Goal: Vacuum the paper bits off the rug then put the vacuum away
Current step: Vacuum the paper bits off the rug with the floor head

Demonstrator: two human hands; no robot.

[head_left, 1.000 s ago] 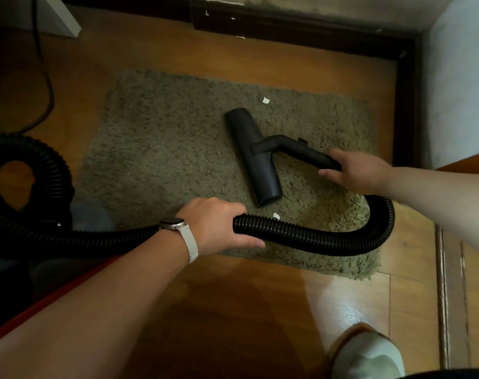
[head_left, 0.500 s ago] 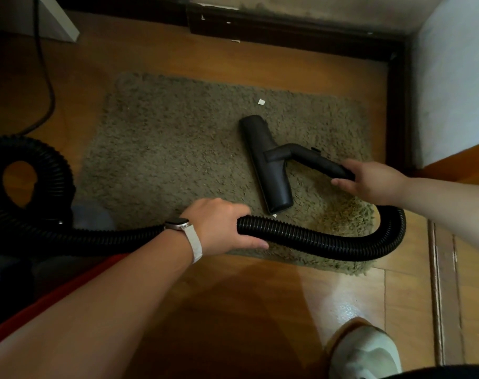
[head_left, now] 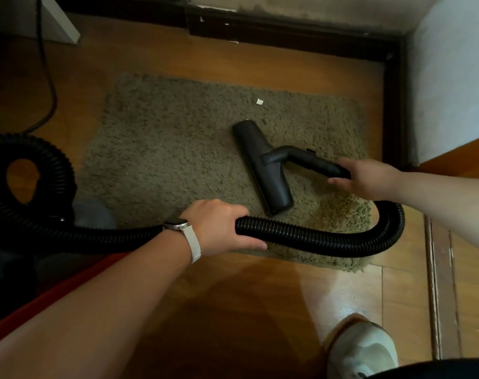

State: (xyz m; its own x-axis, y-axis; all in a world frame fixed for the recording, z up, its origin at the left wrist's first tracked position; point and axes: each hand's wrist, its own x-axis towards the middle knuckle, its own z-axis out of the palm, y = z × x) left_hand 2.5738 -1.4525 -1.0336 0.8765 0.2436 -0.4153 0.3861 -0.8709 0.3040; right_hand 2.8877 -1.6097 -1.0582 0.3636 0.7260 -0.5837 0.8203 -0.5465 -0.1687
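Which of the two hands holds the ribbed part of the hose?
The left hand, the one wearing a watch, grips the ribbed hose; the right hand holds the smooth rigid tube of the floor nozzle instead.

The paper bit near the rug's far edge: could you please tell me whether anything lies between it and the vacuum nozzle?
Nothing visible does: only bare rug separates the nozzle, held by the right hand, from the paper bit.
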